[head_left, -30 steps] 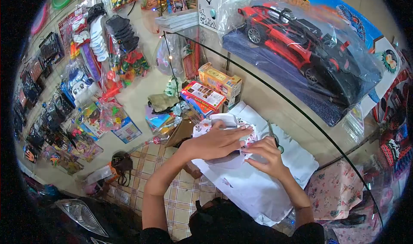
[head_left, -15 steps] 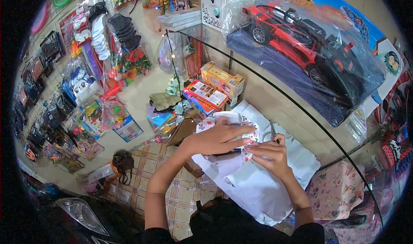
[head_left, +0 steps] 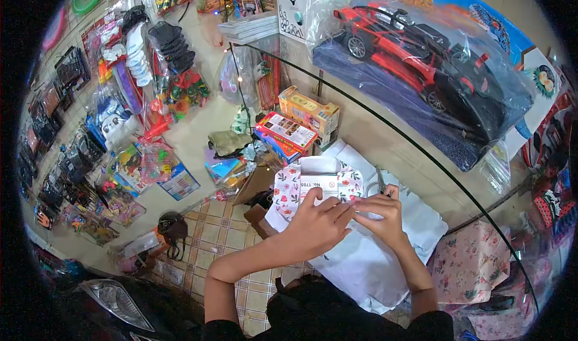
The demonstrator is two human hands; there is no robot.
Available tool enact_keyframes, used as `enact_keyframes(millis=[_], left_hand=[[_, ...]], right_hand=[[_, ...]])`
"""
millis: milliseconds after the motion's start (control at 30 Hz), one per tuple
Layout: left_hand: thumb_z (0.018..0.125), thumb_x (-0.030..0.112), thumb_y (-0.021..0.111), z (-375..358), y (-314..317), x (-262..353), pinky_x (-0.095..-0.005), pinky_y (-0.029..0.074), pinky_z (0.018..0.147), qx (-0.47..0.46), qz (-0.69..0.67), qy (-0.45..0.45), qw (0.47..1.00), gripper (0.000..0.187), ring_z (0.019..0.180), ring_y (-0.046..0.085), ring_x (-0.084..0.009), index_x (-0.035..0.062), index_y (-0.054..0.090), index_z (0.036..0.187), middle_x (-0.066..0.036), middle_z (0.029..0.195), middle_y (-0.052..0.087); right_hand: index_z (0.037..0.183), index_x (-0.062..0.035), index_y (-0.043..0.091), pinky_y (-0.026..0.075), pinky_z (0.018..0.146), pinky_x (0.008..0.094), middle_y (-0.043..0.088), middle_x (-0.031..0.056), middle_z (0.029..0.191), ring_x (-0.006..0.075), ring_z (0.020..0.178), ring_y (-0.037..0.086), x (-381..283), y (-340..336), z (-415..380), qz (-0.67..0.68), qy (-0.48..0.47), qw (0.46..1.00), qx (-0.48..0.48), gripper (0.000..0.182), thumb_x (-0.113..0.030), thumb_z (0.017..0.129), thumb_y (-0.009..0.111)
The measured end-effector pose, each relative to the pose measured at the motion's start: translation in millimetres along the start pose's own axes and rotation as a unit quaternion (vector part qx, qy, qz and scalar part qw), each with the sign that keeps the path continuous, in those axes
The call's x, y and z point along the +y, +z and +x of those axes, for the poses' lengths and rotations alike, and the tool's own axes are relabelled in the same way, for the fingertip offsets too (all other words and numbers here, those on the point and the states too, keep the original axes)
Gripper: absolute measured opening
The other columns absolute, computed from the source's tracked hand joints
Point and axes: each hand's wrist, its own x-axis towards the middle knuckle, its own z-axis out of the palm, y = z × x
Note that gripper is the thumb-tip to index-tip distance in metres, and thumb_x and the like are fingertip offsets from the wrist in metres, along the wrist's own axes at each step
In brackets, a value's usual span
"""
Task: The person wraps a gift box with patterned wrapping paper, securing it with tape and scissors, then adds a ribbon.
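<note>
A box with a white face marked "No. 1705" lies partly covered by white paper with a floral print, its white flap raised at the top. My left hand is over the near edge of the box, index finger lifted and the other fingers bent toward my right hand. The fingertips of both hands meet, closed on something too small to make out. Grey scissors show just beyond my right fingers. Large white paper sheets spread under the box and hands.
Behind the box stand a red carton and a yellow carton. A dark glass edge curves past on the right, with a bagged red toy car above it. Floral pink wrapping sits at lower right.
My left hand has drawn back toward me off the box, uncovering the printed face and floral paper. It now meets my right hand, which has stayed nearly in place.
</note>
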Motion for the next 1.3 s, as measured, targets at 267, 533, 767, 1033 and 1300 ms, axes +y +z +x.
enact_keyframes(millis=[267,533,767,1033,1300], left_hand=[[0.079,0.024,0.069,-5,-13,-17,-0.0375,0.035,0.086,-0.023,-0.005,-0.04,0.999,0.04,0.087,0.063,-0.0139,0.0076,0.061,0.114,-0.002,0.089,0.066],[0.082,0.027,0.069,-6,-4,-43,-0.0387,0.036,0.084,0.048,-0.05,-0.02,0.997,0.037,0.079,0.061,-0.0132,0.0131,0.063,0.115,0.0,0.079,0.062],[0.052,0.045,0.089,-75,17,-61,-0.0369,0.033,0.08,0.313,-0.014,-0.104,0.944,0.055,0.087,0.056,-0.0232,0.0136,0.066,0.092,-0.004,0.09,0.059],[0.059,0.037,0.087,-76,48,-38,-0.043,0.03,0.092,0.28,-0.034,-0.151,0.947,0.035,0.12,0.048,-0.0301,0.0178,0.065,0.078,-0.006,0.115,0.058],[0.064,0.033,0.084,-67,46,-48,-0.0415,0.03,0.092,0.242,-0.038,-0.144,0.959,0.03,0.107,0.053,-0.0239,0.0164,0.065,0.08,-0.002,0.111,0.062]], right_hand=[[0.087,-0.0149,0.076,0.029,0.082,0.0326,0.073,0.0022,0.086,0.012,0.072,0.064,-3,1,3,0.013,0.016,1.0,0.013,0.02,-0.013,0.067,0.08],[0.084,-0.0133,0.074,0.032,0.084,0.0333,0.073,0.0016,0.081,0.0131,0.071,0.064,9,7,7,0.027,0.041,0.998,0.042,0.017,-0.014,0.068,0.081],[0.083,-0.0128,0.075,0.032,0.086,0.0337,0.073,0.0016,0.084,0.0125,0.072,0.065,4,9,10,0.032,0.059,0.996,0.057,0.016,-0.015,0.069,0.082],[0.081,-0.0127,0.074,0.032,0.087,0.034,0.074,0.002,0.084,0.0124,0.071,0.065,2,10,11,0.02,0.068,0.995,0.064,0.014,-0.014,0.068,0.081],[0.081,-0.0134,0.073,0.031,0.089,0.0338,0.073,0.0007,0.084,0.0119,0.073,0.064,0,10,12,0.0,0.064,0.996,0.07,0.015,-0.015,0.069,0.081]])
